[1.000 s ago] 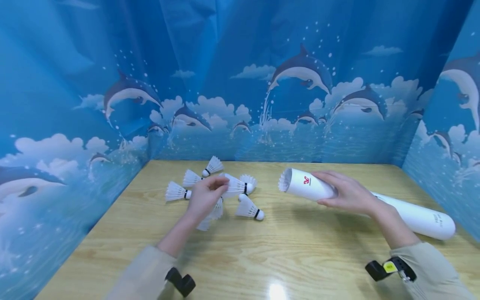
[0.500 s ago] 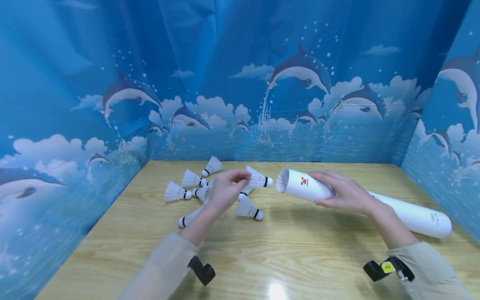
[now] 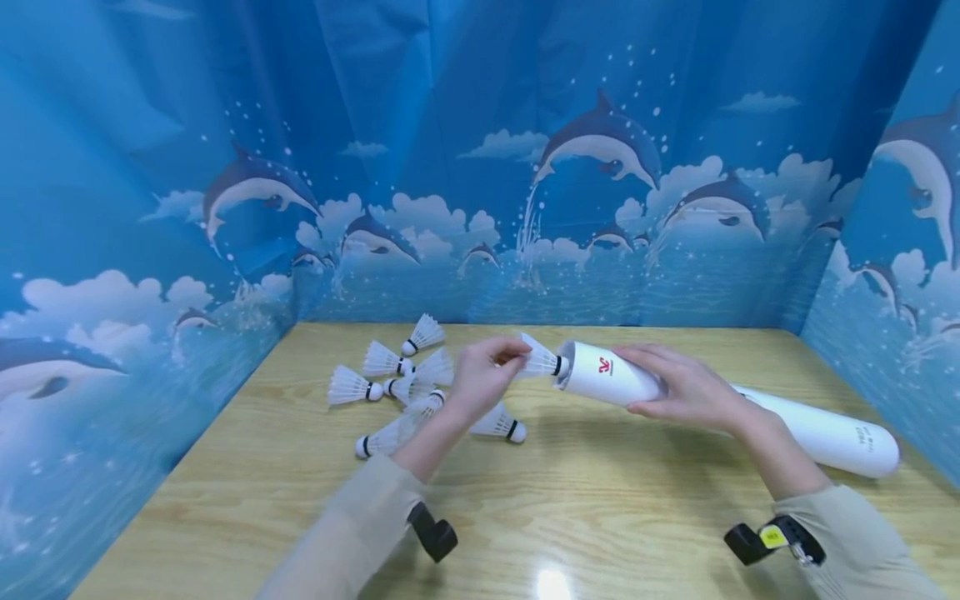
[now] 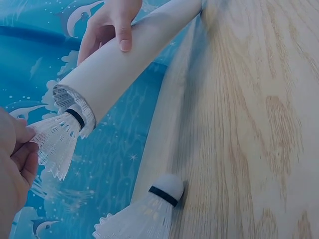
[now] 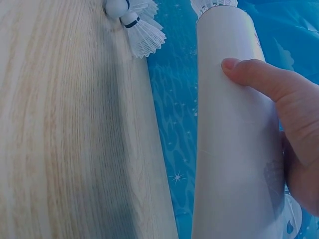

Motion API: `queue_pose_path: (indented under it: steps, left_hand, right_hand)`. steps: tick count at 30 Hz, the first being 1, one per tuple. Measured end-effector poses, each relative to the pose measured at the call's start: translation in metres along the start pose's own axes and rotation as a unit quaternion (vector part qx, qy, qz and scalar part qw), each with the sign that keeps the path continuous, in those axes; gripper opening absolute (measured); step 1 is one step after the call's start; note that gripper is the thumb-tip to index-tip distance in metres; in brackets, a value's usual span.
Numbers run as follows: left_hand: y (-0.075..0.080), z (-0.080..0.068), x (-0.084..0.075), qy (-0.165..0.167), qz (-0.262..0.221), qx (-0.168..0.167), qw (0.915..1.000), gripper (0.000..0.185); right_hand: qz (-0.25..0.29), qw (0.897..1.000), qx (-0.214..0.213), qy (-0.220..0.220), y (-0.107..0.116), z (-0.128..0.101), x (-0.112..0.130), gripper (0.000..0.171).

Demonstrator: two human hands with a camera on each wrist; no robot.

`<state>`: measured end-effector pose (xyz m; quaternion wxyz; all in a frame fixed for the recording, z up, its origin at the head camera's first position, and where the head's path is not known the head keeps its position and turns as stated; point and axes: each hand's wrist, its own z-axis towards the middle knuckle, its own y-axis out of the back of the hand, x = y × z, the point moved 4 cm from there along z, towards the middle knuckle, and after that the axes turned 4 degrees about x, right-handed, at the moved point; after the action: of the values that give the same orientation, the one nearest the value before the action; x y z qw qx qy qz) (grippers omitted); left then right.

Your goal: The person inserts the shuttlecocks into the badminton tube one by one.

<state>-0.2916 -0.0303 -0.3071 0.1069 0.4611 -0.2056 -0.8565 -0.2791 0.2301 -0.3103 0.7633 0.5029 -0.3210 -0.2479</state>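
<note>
My left hand pinches a white feather shuttlecock by its skirt. Its black-banded cork end sits just inside the open mouth of a long white tube. In the left wrist view the shuttlecock meets the tube mouth, where the feathers of another one show. My right hand grips the tube near that mouth, thumb underneath, and the tube's far end rests on the table. The right wrist view shows the right hand wrapped on the tube.
Several loose shuttlecocks lie on the wooden table at the back left, one just below my left hand. Blue dolphin-print walls close in the back and both sides. Black wrist mounts show on both sleeves.
My left hand lifted a shuttlecock from the pile and carried it right to the tube's mouth, where its cork now enters. The right hand kept hold of the tube, lowering it slightly.
</note>
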Motion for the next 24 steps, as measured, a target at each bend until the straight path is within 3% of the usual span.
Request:
queue_pose_path:
  steps: [8,19,24]
  left_hand:
    - [-0.015,0.001,-0.004,-0.006,-0.022,0.017,0.9996,0.014]
    - [-0.028,0.004,0.0,0.026,-0.054,0.008,0.9982,0.024]
    - [-0.028,0.003,0.002,0.033,-0.031,0.0,0.999,0.025]
  right_hand:
    - [0.003,1.0,-0.005,0.005,-0.002,0.001,0.0,0.071]
    - [0.001,1.0,-0.005,0.009,-0.004,0.002,0.001,0.072]
    - [0.0,1.0,-0.003,0.008,-0.003,0.002,0.001,0.072]
